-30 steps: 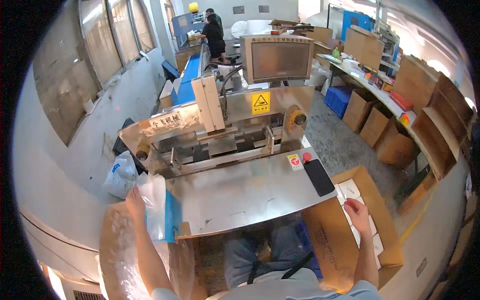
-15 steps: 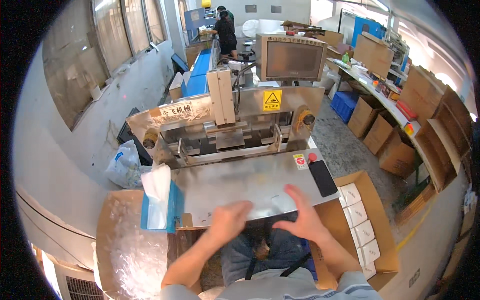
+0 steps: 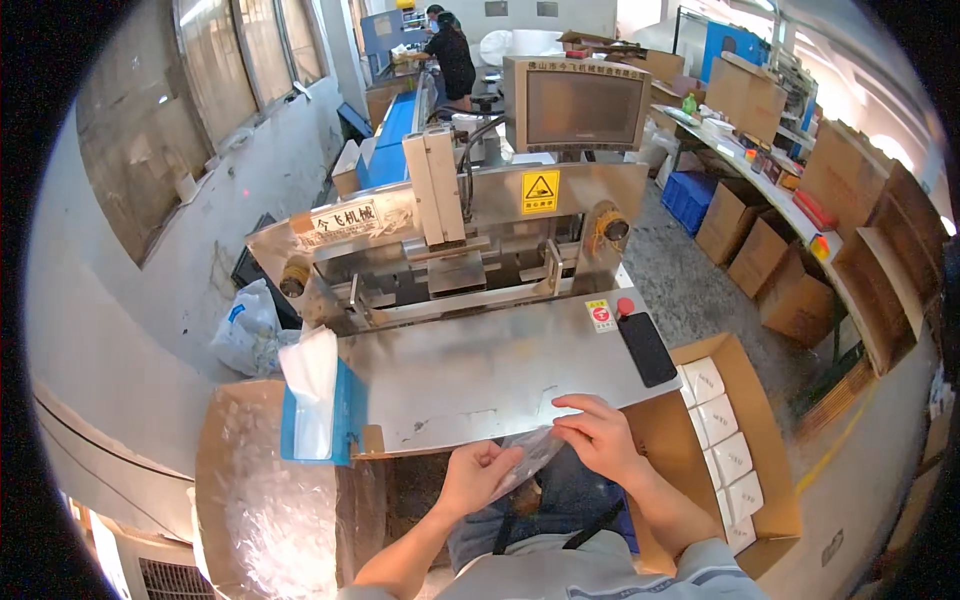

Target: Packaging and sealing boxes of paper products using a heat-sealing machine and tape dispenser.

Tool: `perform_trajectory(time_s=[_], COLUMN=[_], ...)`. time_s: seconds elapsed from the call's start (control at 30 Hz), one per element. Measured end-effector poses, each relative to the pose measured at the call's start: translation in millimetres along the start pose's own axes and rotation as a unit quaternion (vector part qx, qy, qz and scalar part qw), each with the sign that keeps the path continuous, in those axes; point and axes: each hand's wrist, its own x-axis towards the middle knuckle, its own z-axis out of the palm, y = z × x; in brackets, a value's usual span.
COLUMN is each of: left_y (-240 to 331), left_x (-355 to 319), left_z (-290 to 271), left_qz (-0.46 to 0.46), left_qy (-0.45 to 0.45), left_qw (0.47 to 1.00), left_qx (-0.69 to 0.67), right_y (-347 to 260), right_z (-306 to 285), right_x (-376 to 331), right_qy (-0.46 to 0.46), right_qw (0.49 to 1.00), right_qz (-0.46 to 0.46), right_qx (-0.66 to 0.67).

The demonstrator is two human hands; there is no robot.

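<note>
A clear plastic bag (image 3: 533,456) stretches between my two hands, just off the near edge of the metal machine table (image 3: 480,375) and above my lap. My left hand (image 3: 482,476) pinches its lower left end between thumb and fingers. At the upper right end, my right hand (image 3: 596,434) grips the bag with thumb and fingertips. Whether anything lies inside the bag, I cannot make out. Left on the table's corner stands a blue holder (image 3: 350,395) with a stack of white sheets or bags (image 3: 312,375) in it.
A carton of white boxes (image 3: 716,420) stands at right, a carton of clear plastic bags (image 3: 270,490) at left. A black phone (image 3: 648,350) and red button (image 3: 626,306) sit on the table's right. Beyond are the machine's screen (image 3: 578,108), a blue conveyor (image 3: 392,145) and a person (image 3: 452,62).
Both hands, apart and without the bag before, now hold the clear plastic bag between them. My left hand has come down toward my lap. The view has shifted slightly.
</note>
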Motion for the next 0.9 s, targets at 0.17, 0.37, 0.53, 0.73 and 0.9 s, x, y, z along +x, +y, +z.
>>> perform_trajectory(time_s=[0.17,0.37,0.53,0.73,0.9], left_y=[-13.6,45.1,53.4,29.3,13.6], left_x=[10.2,-2.9,11.5,24.9,33.6], left_z=[-0.7,14.3,8.1,3.2,-8.3], left_qz=[-0.033,0.419,0.304,0.340,0.231], left_qy=[-0.019,0.024,-0.120,-0.127,-0.169], left_qw=[0.998,0.873,0.894,0.862,0.849], left_qx=[0.051,0.250,0.305,0.354,0.444], right_y=[2.5,4.7,6.1,7.9,13.6], right_z=[0.9,7.9,3.2,-5.6,-11.4], right_x=[-3.5,-11.4,-15.4,-17.8,-21.4], right_qy=[-0.028,-0.156,-0.190,-0.217,-0.250], right_qw=[0.997,0.983,0.979,0.974,0.965], right_qz=[-0.069,-0.092,-0.051,-0.015,0.047], right_qx=[0.012,-0.026,-0.057,-0.069,-0.056])
